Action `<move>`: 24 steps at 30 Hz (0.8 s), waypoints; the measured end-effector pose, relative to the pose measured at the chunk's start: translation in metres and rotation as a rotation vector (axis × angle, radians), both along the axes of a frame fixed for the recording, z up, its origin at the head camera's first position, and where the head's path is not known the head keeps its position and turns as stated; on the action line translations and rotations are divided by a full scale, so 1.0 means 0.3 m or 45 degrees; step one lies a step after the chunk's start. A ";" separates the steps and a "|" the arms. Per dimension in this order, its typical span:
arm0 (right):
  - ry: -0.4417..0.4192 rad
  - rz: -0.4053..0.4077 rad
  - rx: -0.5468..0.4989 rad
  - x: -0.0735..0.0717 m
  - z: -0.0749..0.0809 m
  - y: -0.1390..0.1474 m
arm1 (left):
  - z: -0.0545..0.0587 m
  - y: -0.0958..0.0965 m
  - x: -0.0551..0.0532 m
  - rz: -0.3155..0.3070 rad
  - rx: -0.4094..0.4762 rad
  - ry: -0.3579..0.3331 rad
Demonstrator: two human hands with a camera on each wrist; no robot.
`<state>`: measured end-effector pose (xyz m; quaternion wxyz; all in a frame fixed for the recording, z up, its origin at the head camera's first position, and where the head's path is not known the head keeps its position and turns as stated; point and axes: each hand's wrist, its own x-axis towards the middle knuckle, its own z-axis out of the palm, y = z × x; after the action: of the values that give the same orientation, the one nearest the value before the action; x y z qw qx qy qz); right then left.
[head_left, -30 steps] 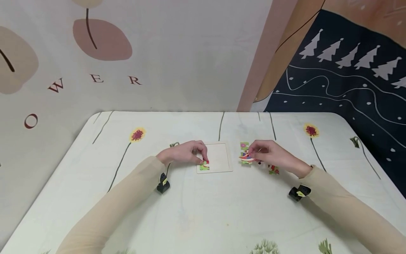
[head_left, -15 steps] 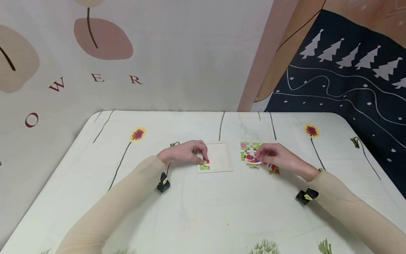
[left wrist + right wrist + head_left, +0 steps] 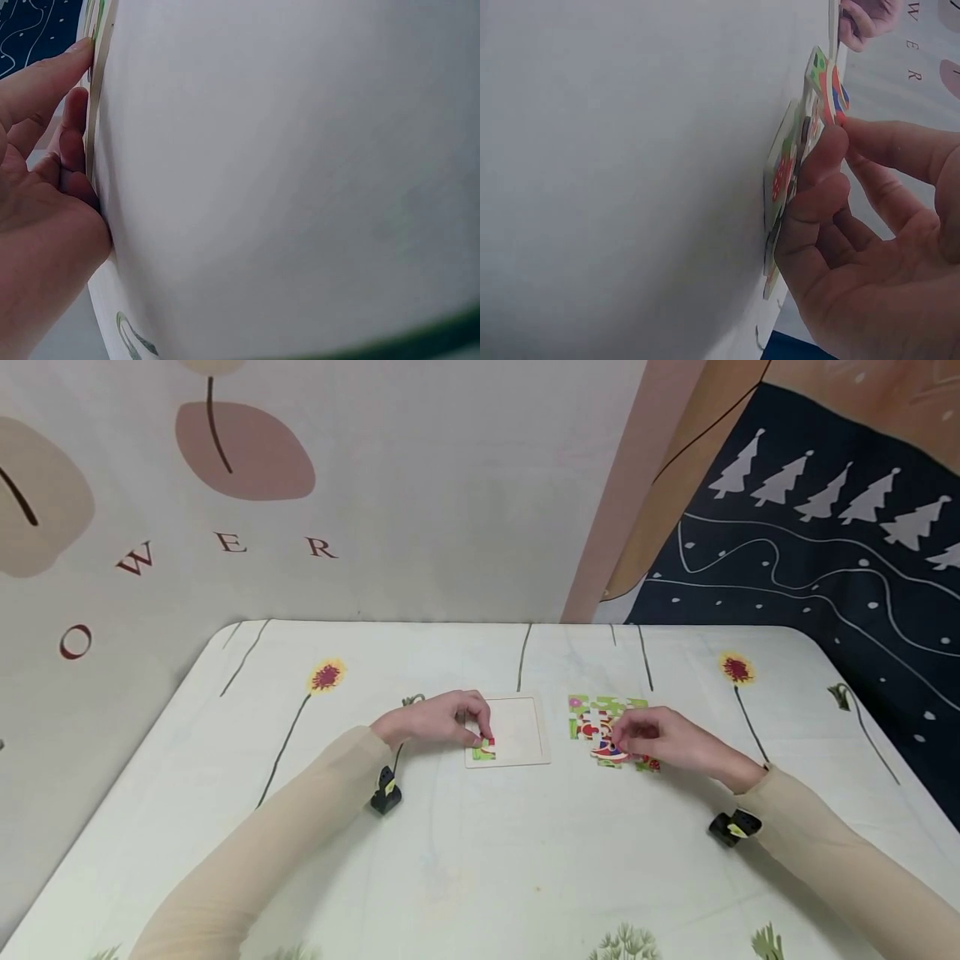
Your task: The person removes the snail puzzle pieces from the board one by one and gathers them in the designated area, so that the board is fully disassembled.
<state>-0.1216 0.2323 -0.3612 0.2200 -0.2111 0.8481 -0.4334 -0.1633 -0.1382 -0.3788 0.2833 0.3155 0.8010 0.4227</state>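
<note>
My left hand (image 3: pixel 446 718) is at the left side of a pale, shallow puzzle board (image 3: pixel 517 731). Its thumb and forefinger pinch a green, red and white puzzle piece (image 3: pixel 483 750) in the board's lower left corner. In the left wrist view, the left hand (image 3: pixel 45 142) lies along the board's edge (image 3: pixel 96 105). To the board's right, my right hand (image 3: pixel 667 739) pinches a red, blue and white puzzle piece (image 3: pixel 606 752) by its edge, just above the other pieces. In the right wrist view, that piece tilts between thumb and forefinger of the right hand (image 3: pixel 870 217).
Several colourful puzzle pieces (image 3: pixel 592 703) lie close together right of the board, some partly hidden by the right hand. The white tablecloth (image 3: pixel 480 860) has printed flowers. A pale printed curtain (image 3: pixel 450 527) hangs behind the table.
My right hand has moved right and slightly nearer with its puzzle piece, uncovering more pieces at the back left. The left hand stays in place.
</note>
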 end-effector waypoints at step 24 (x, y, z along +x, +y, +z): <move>0.086 0.039 0.071 -0.004 -0.009 0.022 | -0.001 0.002 -0.001 -0.001 -0.009 0.005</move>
<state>-0.1229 0.2390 -0.3639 0.2037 -0.2321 0.8635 -0.3987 -0.1635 -0.1377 -0.3790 0.2830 0.3158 0.8029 0.4190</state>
